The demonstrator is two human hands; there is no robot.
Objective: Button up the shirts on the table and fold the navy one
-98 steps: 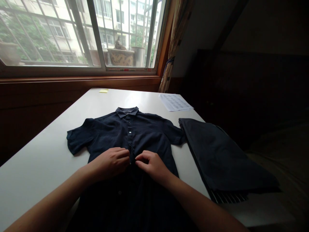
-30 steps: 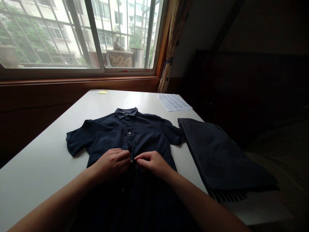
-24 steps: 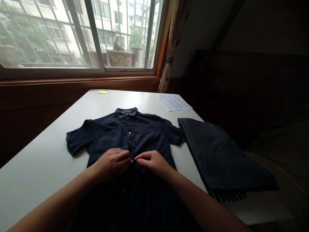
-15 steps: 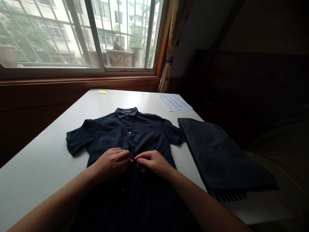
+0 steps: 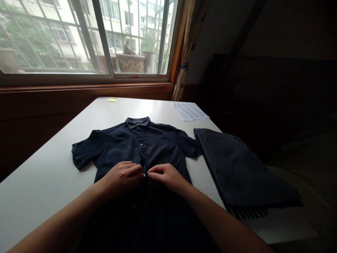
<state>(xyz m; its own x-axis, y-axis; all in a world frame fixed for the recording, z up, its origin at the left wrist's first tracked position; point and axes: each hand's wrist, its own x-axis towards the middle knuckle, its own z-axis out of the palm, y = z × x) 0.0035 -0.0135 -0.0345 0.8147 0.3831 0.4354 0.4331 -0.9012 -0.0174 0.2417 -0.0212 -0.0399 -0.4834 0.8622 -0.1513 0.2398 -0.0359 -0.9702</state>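
A dark navy short-sleeved shirt [image 5: 163, 140] lies front up, collar toward the window. At its front opening, my left hand [image 5: 126, 175] is closed, pinching the left edge, with a small pale button [image 5: 144, 175] showing at its fingertips. Just across the gap, my right hand [image 5: 165, 175] pinches the facing edge of the shirt, thumb and forefinger together. One button [image 5: 141, 144] shows higher on the chest, and another button [image 5: 134, 206] shows below my left hand. The cloth right under my fingers is mostly hidden.
The shirt rests on a white table [image 5: 52, 168]. On the right lie folded dark trousers [image 5: 242, 168], over something striped [image 5: 247, 213]. Printed sheets [image 5: 189, 111] and a yellow sticky note [image 5: 112, 100] lie at the far edge. Beyond are a window [image 5: 79, 38] and a tied curtain [image 5: 184, 63].
My right fingertips have shifted very slightly right and drawn closer together at the button. My left hand and the shirt have barely moved.
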